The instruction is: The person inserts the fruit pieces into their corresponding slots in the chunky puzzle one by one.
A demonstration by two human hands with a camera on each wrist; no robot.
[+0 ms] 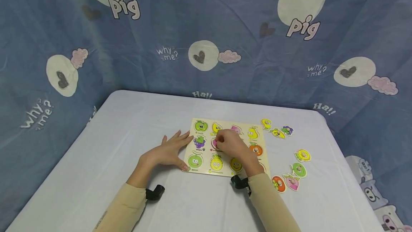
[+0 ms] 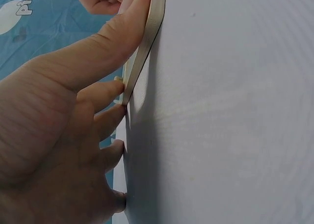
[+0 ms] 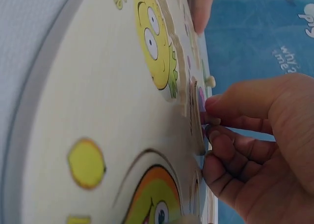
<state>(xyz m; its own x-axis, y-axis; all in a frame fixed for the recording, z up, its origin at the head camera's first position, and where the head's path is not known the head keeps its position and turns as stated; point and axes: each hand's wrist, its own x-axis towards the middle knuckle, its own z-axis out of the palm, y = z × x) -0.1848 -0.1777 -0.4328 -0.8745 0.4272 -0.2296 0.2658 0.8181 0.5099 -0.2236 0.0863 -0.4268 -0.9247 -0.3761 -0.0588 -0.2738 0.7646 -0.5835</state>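
A pale wooden fruit puzzle board lies on the table. My right hand is over its middle row, pinching the small knob of a pink-purple puzzle piece between thumb and fingers. That piece sits at the board's surface, with most of its face hidden by the hand in the head view. My left hand spreads along the board's left edge, its thumb at the near corner and its fingertips by the side. Close to it, the green apple, purple grapes and green melon show on the board.
Several loose fruit pieces lie right of the board: a purple grape piece, a yellow piece, a green piece, a pink piece and a red-orange piece. A printed blue curtain hangs behind the white table.
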